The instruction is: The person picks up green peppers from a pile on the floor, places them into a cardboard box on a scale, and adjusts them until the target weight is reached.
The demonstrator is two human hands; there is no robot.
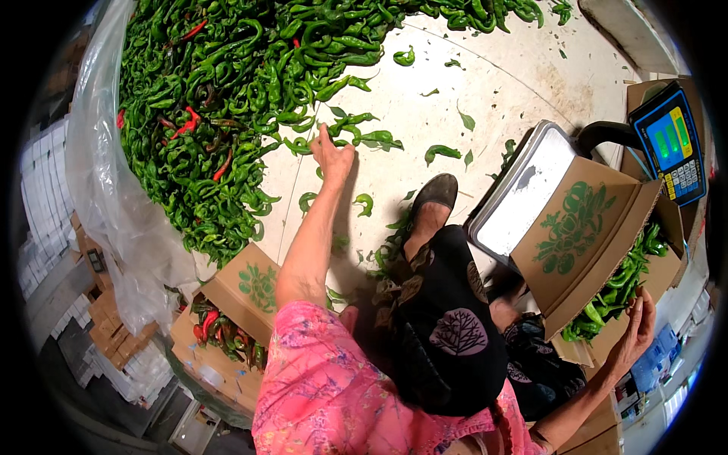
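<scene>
My left hand (334, 156) reaches out over the pale floor (409, 96), its index finger and thumb spread, with nothing visibly held. Right by its fingertips lie loose green peppers (355, 136), at the edge of a large heap of green peppers (227, 102) with a few red ones mixed in. On the other side, my right hand (636, 333) is at the near end of an open cardboard box (574, 222) filled with green peppers (606, 301). Its fingertips are close to those peppers; whether they grip one cannot be made out.
A digital scale (526, 187) with a lit display (670, 142) stands beside the box. Another cardboard box (239, 284) holds red and dark peppers (219, 335). Clear plastic sheeting (108, 153) borders the heap. My shoe (435, 193) is on the floor among scattered peppers and leaves.
</scene>
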